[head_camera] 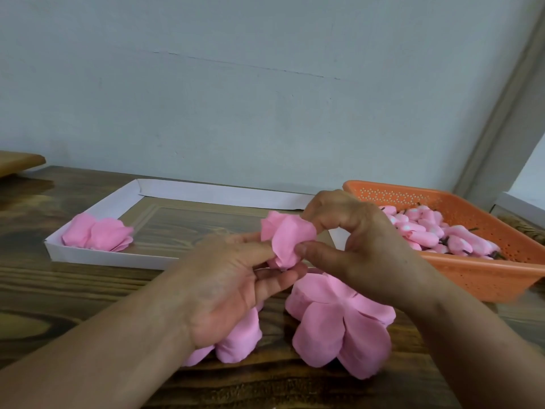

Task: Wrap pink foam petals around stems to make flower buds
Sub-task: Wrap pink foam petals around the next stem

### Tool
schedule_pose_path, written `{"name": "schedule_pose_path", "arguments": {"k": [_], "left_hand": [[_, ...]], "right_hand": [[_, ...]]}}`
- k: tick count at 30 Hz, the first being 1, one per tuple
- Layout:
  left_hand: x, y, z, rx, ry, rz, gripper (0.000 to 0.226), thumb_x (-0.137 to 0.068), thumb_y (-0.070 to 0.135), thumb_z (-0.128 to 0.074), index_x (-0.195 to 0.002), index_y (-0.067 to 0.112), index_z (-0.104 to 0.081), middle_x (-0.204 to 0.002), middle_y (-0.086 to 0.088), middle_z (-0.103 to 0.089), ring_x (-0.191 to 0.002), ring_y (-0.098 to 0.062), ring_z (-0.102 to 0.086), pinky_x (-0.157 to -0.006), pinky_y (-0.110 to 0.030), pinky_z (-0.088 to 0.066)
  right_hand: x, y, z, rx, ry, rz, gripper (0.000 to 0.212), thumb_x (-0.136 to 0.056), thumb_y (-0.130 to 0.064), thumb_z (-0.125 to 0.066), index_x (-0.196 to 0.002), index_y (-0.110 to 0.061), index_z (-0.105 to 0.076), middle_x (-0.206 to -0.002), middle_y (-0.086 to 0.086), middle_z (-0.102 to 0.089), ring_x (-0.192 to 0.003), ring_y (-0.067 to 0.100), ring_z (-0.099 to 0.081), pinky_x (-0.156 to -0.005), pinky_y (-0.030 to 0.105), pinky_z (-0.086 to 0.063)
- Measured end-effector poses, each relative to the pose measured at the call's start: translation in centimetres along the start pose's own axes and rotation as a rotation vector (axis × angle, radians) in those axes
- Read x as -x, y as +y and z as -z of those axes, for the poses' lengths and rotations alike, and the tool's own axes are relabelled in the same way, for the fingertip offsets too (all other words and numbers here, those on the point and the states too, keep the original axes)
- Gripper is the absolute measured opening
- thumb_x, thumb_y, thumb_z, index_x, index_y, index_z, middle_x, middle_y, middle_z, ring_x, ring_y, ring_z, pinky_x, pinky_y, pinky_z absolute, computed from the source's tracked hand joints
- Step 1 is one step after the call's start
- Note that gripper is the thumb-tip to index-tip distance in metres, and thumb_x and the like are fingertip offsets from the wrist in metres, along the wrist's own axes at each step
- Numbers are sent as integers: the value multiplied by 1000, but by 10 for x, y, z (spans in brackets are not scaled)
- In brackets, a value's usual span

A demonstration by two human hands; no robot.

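Note:
Above the table's middle, both hands hold a pink foam petal piece [284, 237] that is curled into a loose bud. My left hand [233, 278] pinches its lower part from the left. My right hand [351, 240] pinches its right side between thumb and curled fingers. Any stem inside is hidden. Below them lie a stack of flat pink petal pieces [339, 317] and another pink pile [236, 340], partly under my left wrist.
An orange perforated basket [472, 276] at the right holds several small pink buds [436, 231] with dark stems. A white cardboard tray [103, 255] at the back left holds a wrapped pink flower [98, 234]. Everything sits on a dark wooden table [59, 290] against a pale wall.

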State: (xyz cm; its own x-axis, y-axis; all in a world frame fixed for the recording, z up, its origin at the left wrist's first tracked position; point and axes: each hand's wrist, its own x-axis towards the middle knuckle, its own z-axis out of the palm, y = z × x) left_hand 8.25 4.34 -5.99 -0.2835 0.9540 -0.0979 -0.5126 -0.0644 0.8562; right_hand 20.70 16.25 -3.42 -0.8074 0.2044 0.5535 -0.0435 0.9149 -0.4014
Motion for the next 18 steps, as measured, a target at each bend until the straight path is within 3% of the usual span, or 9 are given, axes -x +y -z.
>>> {"name": "schedule_pose_path", "arguments": {"k": [2,4,6,8,12,13,15,17,18], "left_hand": [[0,-2,-1,17,-8,-9,35,-56,1,-70,-90,-5,-74,-94,-19,-73,-81,-21,-72,-61,-22,-57],[1,-3,-2,35,-5,-16,33,-55,2,-71,-87,-6,-74,-91,-18,-73,-79,-19,-72,-61,-23,-57],[2,-3,-2,51,-15,-11,24,-67,2,-67,-88,-7,-74,-88,-16,-73,-75,-16,-72,-60,-23,-57],[2,-3,-3,55,-23,-7,20,-76,3,-62,-89,-7,-73,-87,-15,-73,-75,-15,-72,-60,-22,-57],[4,-3,-6,55,1,-21,23,-75,6,-60,-87,-8,-73,-89,-17,-73,-74,-18,-72,-59,-23,-57],[5,-3,-7,58,2,-25,23,-72,7,-60,-84,-7,-73,-88,-17,-73,-74,-19,-73,-59,-23,-57],[5,-2,-8,61,5,-39,23,-71,8,-60,-83,-6,-73,-90,-18,-74,-76,-20,-73,-61,-24,-58],[5,-1,-9,55,8,-56,23,-72,8,-59,-85,-7,-72,-94,-19,-73,-79,-19,-73,-61,-24,-58],[5,0,-9,48,11,-62,22,-73,7,-59,-85,-6,-72,-94,-19,-73,-80,-19,-73,-61,-23,-58]], "right_hand": [[0,-1,-1,-4,-15,-7,15,-71,-19,-67,-72,-5,-67,-78,-1,-59,-82,15,-55,-78,29,-43],[1,-2,-1,25,-24,19,11,-68,-20,-70,-71,-12,-63,-80,-2,-59,-83,13,-55,-85,21,-40],[1,-3,1,30,-26,30,16,-66,-24,-74,-74,-21,-61,-82,-6,-58,-85,11,-55,-88,11,-34],[1,-3,4,35,-36,65,19,-66,-25,-76,-79,-18,-65,-84,-4,-59,-86,12,-55,-89,12,-34],[2,-5,4,40,-85,117,14,-67,-15,-76,-78,-22,-70,-85,2,-59,-88,8,-53,-92,-6,-13],[2,-4,3,9,-93,103,12,-67,-15,-76,-75,-22,-71,-85,0,-58,-89,8,-52,-92,-6,-14],[3,-2,2,-105,-66,53,5,-68,-15,-73,-71,-17,-71,-85,-1,-59,-87,9,-54,-94,9,-30],[2,-2,1,-163,-19,30,5,-69,-15,-72,-72,-10,-72,-82,1,-59,-84,11,-55,-82,22,-41],[2,-2,0,-152,-4,34,8,-70,-15,-72,-72,-8,-72,-81,2,-59,-82,11,-55,-79,23,-42]]}}
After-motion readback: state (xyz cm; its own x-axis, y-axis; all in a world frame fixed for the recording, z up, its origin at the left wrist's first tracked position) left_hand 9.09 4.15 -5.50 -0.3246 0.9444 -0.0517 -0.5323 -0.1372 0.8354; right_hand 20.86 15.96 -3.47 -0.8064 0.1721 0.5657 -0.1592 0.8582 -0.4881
